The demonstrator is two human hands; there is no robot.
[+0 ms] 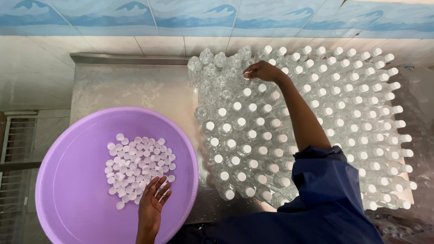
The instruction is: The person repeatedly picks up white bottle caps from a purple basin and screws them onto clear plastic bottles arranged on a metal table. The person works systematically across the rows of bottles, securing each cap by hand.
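Caps (139, 168) are sitting loose in the purple basin (68, 190) so the left hand (153, 199), fingers spread, is reaching them easily. Right hand (261, 71) is pinching one onto a bottle (246, 77) in the bench's (131, 86) tight rows.

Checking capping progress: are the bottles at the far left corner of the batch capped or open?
Open. Those bottles show bare clear necks, unlike the white-capped ones; the right hand is beside them.
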